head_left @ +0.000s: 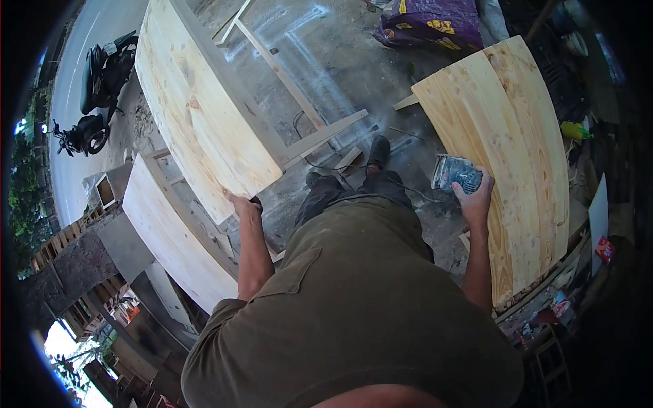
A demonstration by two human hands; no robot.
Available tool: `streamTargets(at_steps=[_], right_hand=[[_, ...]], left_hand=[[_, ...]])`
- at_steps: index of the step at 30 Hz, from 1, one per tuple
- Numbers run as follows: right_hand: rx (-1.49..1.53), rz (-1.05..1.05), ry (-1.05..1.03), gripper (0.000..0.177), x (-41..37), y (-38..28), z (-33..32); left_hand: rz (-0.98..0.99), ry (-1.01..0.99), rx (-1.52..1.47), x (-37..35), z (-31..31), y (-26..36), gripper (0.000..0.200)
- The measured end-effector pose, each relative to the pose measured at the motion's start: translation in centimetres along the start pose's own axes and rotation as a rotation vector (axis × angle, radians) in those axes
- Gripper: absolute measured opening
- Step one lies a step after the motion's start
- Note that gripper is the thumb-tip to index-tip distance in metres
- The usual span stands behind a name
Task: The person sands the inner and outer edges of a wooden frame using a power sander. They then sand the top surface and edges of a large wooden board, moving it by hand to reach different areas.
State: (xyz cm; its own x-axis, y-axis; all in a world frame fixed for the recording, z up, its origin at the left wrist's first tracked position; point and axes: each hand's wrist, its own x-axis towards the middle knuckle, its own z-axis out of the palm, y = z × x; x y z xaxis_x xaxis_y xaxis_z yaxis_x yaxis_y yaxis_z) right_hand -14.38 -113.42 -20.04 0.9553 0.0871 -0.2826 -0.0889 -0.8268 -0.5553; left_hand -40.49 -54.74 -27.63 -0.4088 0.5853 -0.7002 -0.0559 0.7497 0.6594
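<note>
My right hand (475, 198) is wrapped around a blue, dust-covered electric sander (457, 174), held off to my right beside a pale pine tabletop (513, 156). On the other side, my left hand (245, 205) grips the near corner of a tilted wooden tabletop (204, 112), fingers partly hidden at its edge. A tapered wooden leg (326, 138) sticks out from that tabletop's underside. Below it stands another light wooden panel (173, 231), close to my left forearm.
Dark cords (415, 194) trail on the dusty concrete floor around my feet. A small wood block (349, 158) lies by my shoe. A purple sack (428, 24) is at the back; a parked motorbike (95, 95) stands by the road at left. Clutter lines the right side.
</note>
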Motion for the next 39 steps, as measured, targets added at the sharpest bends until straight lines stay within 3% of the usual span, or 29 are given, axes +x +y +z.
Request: streamTargets(at_steps=[4,7,12,14,18,21,23,24,26,30,34,36,39], right_hand=[[-0.146,-0.066,0.003,0.077,0.7,-1.5,-4.1],[-0.310,-0.078,-0.049,0.078,-0.2,-1.7,-8.2],[-0.235,-0.036,0.039,0.077,-1.3,-2.2,-16.1],[-0.218,-0.100,0.076,0.075,-1.2,-4.2,-21.2],[-0.753,-0.075,0.220,0.072,0.6,-11.2,-31.1],[-0.955,-0.146,0.365,0.068,2.9,-12.1,-37.0],[-1.008,-0.249,0.471,0.063,4.9,-13.9,-37.3],[-1.035,-0.298,0.527,0.060,5.9,-14.8,-37.5],[-1.002,-0.436,0.590,0.059,8.7,-15.7,-35.7],[-0.621,-0.925,0.540,0.062,14.4,-18.2,-23.4],[0.060,-1.098,0.010,0.077,17.7,-22.4,-4.3],[0.367,-1.087,-0.248,0.079,17.1,-24.3,5.2],[0.574,-1.157,-0.557,0.081,13.6,-27.1,16.0]], left_hand=[[0.023,-0.002,-0.010,2.3,-0.2,0.2,0.058],[0.036,-0.110,-0.047,4.3,-1.0,0.5,0.059],[0.035,-0.225,-0.039,8.7,-2.6,1.2,0.064],[0.009,-0.139,0.035,11.6,-4.6,0.9,0.064],[-0.061,-0.107,0.120,8.1,-3.9,2.7,0.062],[-0.110,-0.180,0.076,8.3,-3.8,2.6,0.063],[-0.102,-0.271,0.015,10.6,-4.7,2.0,0.066],[-0.087,-0.189,0.073,10.9,-4.9,1.6,0.067],[-0.058,-0.010,0.183,10.9,-5.1,1.6,0.069],[-0.037,-0.008,0.147,9.9,-4.5,1.7,0.074],[0.062,0.124,0.149,14.7,-5.2,-1.1,0.076],[0.140,0.149,0.155,8.2,-2.9,-2.0,0.076],[0.189,0.119,-0.006,1.4,-1.2,-3.6,0.075]])
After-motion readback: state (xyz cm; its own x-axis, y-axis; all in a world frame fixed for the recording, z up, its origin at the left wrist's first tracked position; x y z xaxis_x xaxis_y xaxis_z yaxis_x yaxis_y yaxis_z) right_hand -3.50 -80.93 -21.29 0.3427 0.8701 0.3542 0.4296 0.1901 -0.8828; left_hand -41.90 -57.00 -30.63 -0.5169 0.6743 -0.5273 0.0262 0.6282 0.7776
